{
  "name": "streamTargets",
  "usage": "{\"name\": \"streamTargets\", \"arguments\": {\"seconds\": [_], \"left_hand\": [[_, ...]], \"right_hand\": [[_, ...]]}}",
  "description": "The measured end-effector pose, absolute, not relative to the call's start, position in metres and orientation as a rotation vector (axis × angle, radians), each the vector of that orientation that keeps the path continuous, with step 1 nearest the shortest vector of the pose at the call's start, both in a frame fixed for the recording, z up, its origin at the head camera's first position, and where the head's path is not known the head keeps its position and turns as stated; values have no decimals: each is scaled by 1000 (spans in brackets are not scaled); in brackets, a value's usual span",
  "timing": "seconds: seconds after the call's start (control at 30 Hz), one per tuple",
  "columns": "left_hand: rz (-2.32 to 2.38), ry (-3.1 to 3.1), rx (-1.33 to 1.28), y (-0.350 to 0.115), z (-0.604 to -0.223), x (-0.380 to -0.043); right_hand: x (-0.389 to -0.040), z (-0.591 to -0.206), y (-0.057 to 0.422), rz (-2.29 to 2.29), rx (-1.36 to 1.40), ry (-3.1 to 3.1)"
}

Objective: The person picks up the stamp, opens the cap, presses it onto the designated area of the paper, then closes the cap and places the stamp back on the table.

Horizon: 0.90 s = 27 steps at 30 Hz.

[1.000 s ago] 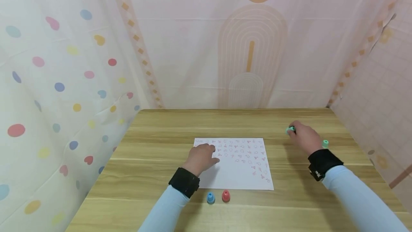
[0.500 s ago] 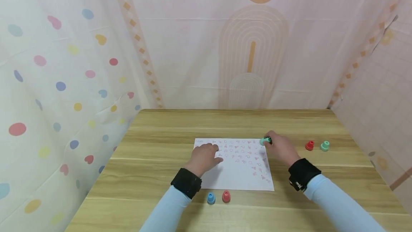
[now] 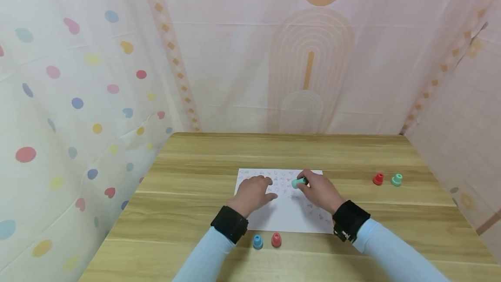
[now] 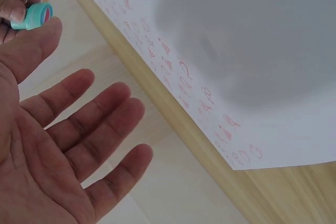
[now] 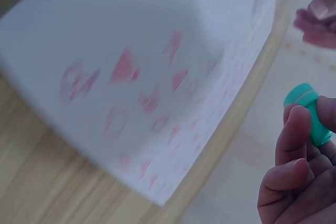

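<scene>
A small green stamp [image 3: 298, 182] is pinched between the thumb and fingers of my right hand [image 3: 322, 191], above the upper middle of a white sheet of paper [image 3: 287, 223]. In the left wrist view the stamp [image 4: 32, 17] is tipped sideways and shows a reddish face. Rows of small red and purple prints [image 5: 123, 66] cover the upper and right parts of the sheet. My left hand [image 3: 252, 196] is over the sheet's left part, holding nothing; its fingers [image 4: 100, 135] are spread and relaxed in the left wrist view.
A red stamp [image 3: 378, 179] and another green stamp [image 3: 397, 179] stand right of the paper. Near its front edge are a blue stamp [image 3: 258, 242] and a second red one [image 3: 276, 240]. Patterned curtains [image 3: 235, 77] border the wooden table [image 3: 188, 177] at the back and sides.
My right hand has carried the green stamp leftward from the table on the right to over the paper, uncovering the red stamp. My left hand has barely moved.
</scene>
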<state>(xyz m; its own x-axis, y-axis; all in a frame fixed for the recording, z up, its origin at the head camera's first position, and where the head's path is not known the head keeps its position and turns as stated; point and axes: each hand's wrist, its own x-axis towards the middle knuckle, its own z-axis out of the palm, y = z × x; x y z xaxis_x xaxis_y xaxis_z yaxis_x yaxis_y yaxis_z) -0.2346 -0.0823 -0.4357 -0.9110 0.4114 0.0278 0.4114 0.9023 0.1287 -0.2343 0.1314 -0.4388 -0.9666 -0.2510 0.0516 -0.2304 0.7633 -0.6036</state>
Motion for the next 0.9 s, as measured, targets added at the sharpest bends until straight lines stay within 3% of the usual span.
{"name": "streamTargets", "arguments": {"seconds": [0.9], "left_hand": [[361, 3008, 1006, -81, -435, -235]], "right_hand": [[-226, -435, 100, -1196, -663, 2716]]}}
